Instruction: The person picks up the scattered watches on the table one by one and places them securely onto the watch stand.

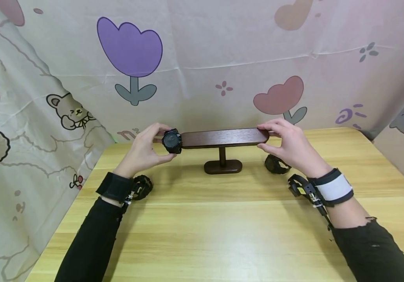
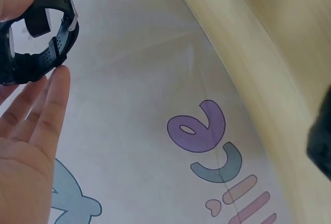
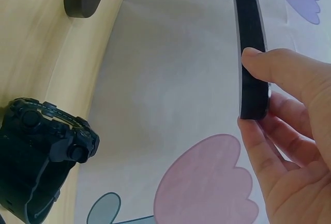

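Observation:
A dark wooden display stand [image 1: 223,138] stands at the back of the table, its long bar level on a short post above an oval base. At the bar's left end, my left hand [image 1: 145,150] holds a black wristwatch [image 1: 172,141] between thumb and fingers, dial towards me. In the left wrist view its buckled strap [image 2: 72,19] forms a closed loop, with the bar's end showing at the loop; how far inside it lies, I cannot tell. My right hand [image 1: 291,145] grips the bar's right end, thumb on the near side, fingers behind and against the end.
Another black watch [image 1: 276,164] lies on the wooden table [image 1: 216,235] below my right hand. A dark watch-like object [image 1: 143,187] sits beside my left wrist, partly hidden. A printed cloth [image 1: 202,78] hangs directly behind the table's back edge.

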{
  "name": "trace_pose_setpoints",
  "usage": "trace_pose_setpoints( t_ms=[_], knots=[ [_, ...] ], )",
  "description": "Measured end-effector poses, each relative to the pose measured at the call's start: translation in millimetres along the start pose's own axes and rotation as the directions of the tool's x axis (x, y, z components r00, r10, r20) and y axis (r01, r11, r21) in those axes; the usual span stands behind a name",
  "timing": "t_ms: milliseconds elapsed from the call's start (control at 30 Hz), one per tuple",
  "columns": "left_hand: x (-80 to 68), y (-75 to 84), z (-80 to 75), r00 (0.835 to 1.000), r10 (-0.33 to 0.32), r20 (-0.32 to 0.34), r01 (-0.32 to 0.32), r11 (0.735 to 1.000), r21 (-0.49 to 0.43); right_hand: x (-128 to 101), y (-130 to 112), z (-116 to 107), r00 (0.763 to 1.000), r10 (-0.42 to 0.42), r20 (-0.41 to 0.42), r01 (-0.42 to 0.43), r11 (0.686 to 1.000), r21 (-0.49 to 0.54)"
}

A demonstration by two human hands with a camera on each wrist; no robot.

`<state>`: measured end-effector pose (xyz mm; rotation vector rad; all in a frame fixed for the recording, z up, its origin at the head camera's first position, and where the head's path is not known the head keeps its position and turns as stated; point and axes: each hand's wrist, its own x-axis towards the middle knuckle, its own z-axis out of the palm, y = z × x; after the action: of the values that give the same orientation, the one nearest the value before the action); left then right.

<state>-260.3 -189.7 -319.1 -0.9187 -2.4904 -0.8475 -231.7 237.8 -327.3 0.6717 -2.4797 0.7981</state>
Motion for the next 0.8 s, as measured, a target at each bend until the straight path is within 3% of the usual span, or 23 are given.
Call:
trace_pose_setpoints(
  t_ms=[800],
  knots=[
    [30.8,10.7,19.3,0.989,0.111,0.098,-0.110,0.994,-0.016,-1,1,1,1.000,0.000,-0.006,0.000,1.000,0.006]
  ],
)
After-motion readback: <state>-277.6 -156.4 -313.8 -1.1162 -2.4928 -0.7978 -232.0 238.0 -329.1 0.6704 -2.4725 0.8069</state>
